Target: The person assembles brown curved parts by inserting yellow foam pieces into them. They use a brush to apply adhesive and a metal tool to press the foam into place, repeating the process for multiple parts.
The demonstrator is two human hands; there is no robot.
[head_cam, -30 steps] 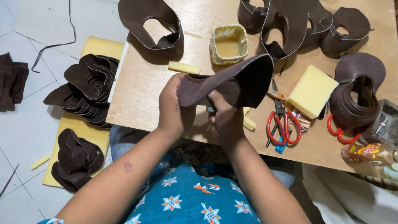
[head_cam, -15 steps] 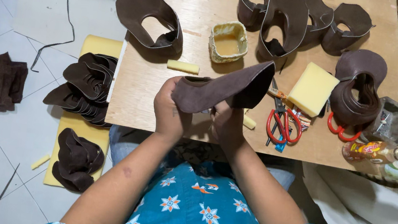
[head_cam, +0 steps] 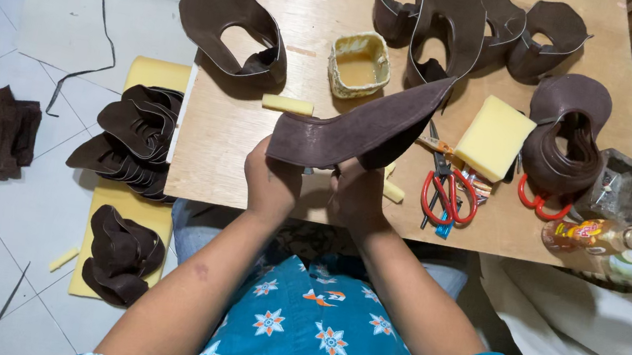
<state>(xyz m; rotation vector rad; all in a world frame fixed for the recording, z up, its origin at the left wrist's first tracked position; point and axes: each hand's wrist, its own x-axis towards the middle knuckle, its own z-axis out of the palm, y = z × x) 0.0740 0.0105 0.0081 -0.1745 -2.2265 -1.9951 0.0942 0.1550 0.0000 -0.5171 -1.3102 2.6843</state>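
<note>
gripping a curved brown leather piece (head_cam: pixel 354 130) above the wooden table (head_cam: pixel 216 141), both hands: left (head_cam: pixel 271 184), right (head_cam: pixel 356 194).

Matt brown leather piece (head_cam: pixel 354 130); wood tabletop (head_cam: pixel 232 143).

A: What's worn?
B: Teal-blue top — white and orange star-shaped flowers. Forearms bare, left hand (head_cam: pixel 271 184) and right hand (head_cam: pixel 356 196) ungloved.
A: Lower down?
B: Blue jeans, just below the wooden table (head_cam: pixel 216 141) edge.
</note>
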